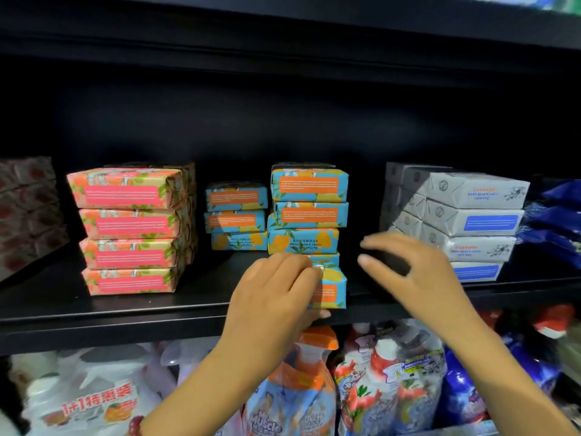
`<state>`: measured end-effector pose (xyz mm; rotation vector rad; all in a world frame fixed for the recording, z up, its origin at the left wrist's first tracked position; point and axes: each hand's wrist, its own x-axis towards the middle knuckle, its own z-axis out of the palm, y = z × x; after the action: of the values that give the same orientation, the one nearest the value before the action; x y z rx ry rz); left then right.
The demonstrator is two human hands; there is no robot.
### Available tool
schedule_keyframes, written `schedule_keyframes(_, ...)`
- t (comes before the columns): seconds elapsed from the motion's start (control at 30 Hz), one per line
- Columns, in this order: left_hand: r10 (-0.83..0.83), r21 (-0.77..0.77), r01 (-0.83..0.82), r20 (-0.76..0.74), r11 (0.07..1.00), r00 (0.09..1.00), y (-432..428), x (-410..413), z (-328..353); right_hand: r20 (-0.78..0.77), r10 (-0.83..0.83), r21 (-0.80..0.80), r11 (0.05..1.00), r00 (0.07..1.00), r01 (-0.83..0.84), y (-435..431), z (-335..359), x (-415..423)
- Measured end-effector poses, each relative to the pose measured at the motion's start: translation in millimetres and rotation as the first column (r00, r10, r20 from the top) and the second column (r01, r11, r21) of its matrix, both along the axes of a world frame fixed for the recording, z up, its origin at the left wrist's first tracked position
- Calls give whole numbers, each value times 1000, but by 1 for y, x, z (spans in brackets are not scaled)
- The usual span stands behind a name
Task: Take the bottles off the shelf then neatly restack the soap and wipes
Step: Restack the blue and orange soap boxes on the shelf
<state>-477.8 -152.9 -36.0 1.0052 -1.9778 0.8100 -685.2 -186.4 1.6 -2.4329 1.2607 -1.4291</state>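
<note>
step: restacking soap | left hand (273,287) grip: fingers curled round blue soap bar (330,291) at shelf (125,309) front edge, by foot of blue stack (309,212) | right hand (418,272) grip: spread wide, empty | next: probably squaring bar into stack

Bare left hand (270,291), bare right hand (418,272); bare forearms to frame edge; short plain fingernails.

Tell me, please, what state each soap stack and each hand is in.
Left hand: grips the front blue soap bar.
Front blue soap bar: held at the shelf edge.
Right hand: open, holds nothing.
Pink soap stack: four high, tidy.
Tall blue soap stack: bars offset, uneven.
Grey soap stack: four high, stepped sideways.
</note>
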Motion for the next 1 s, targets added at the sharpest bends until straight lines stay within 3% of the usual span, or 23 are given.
schedule_keyframes(0.1, -40, 65, 42, -39, 997, 998, -6, -8, -2, -155, -1, 163, 986, 988, 26, 1, -26, -12)
schedule_keyframes(0.2, -66, 84, 71, -63, 994, 996, -7, -11, -1, -238, -16, 177, 982, 971, 60, 1, -38, -17)
schedule_keyframes(0.5, 4, 89, 15, -206, 996, 979, 3, 11, -8, -263, -142, -1, 989, 954, 147, 0, -58, -13)
schedule_keyframes(0.73, 25, 124, 8, -261, 992, 965, -2, 7, -5, -264, -151, 3, 987, 952, 158, 0, -58, -13)
schedule_keyframes(1.0, 95, 271, -23, -256, 962, 962, -15, 6, 3, -273, -143, 46, 986, 951, 162, 5, -54, -11)
